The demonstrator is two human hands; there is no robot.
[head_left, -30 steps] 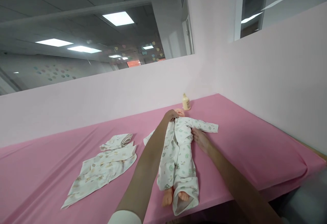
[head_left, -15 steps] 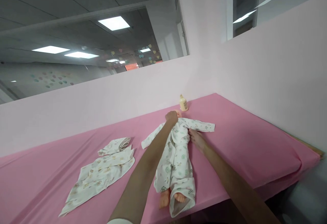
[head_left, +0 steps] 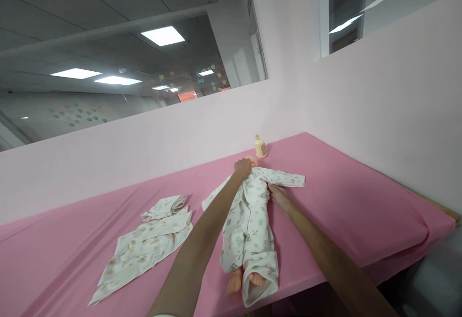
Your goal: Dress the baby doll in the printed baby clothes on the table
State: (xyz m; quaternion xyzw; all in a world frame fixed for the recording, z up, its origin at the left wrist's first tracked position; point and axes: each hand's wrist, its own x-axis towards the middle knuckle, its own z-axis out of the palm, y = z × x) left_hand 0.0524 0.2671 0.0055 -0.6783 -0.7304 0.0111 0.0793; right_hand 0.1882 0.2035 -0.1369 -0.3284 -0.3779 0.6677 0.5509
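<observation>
A baby doll lies on its back, head away from me, in a white patterned outfit with long sleeves and legs. Its bare feet show at the near end. My left hand is closed at the collar, beside the doll's head, and hides part of it. At the side of the chest, below the doll's outstretched sleeve, my right hand has its fingers bent against the outfit's edge. Both hands seem to grip the cloth, though the fingertips are partly hidden.
A pink-covered table carries everything. To the left lie a white patterned baby garment and a folded cloth piece. A pale yellow bottle stands behind the doll's head, near the wall. The table's front edge is close below the feet.
My right hand's fingers look more bent in at the outfit's side. My left hand stays at the collar. The whole view has shifted slightly; the doll and clothes lie as before.
</observation>
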